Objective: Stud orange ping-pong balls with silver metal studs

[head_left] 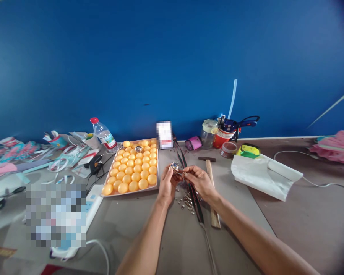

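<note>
In the middle of the table, my left hand (167,183) is closed around a small shiny silver-studded ball (174,166). Close against it, the fingertips of my right hand (197,178) are pinched together by the ball's lower right side; what they hold is too small to make out. Loose shiny metal studs (188,202) lie scattered on the table under my hands. A dark strap (195,204) runs beneath the right fingers. To the left stands a shallow box (158,168) of orange table tennis balls (135,176), with a silver-covered ball (139,149) among them.
A hammer (213,198) lies just right of my hands. Behind are a purple pouch (193,143), a lidded jar (209,133) and a red cup of tools (224,136). White sheeting (260,173) lies right; a bottle (105,136) and power strip (93,204) stand left.
</note>
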A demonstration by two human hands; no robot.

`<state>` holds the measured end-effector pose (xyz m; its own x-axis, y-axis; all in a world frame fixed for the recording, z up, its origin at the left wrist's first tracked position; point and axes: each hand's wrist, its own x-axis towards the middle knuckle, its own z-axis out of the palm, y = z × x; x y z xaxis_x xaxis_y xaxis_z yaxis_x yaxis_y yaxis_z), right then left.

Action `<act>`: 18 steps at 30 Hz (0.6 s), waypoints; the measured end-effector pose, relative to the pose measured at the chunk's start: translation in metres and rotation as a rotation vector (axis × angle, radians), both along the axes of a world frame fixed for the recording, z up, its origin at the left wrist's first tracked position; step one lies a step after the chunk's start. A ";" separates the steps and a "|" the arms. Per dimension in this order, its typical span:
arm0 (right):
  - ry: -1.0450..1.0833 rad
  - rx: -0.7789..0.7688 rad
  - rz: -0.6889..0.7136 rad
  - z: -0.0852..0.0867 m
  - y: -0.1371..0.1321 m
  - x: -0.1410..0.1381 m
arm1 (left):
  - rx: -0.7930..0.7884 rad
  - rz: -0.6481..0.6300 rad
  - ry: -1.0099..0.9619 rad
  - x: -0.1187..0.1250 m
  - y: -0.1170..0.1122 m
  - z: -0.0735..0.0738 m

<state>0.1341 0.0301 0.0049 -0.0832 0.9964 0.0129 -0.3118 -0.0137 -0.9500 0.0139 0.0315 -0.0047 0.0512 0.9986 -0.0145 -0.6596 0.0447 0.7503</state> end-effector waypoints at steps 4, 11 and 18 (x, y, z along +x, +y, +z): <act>-0.096 0.050 -0.033 0.002 -0.001 -0.002 | -0.028 0.015 0.030 0.001 -0.001 0.000; -0.030 0.026 -0.003 0.002 -0.001 -0.003 | -0.005 -0.015 0.104 0.003 -0.004 0.000; 0.024 -0.016 0.076 -0.003 0.001 -0.002 | 0.005 0.001 0.133 0.004 -0.004 -0.006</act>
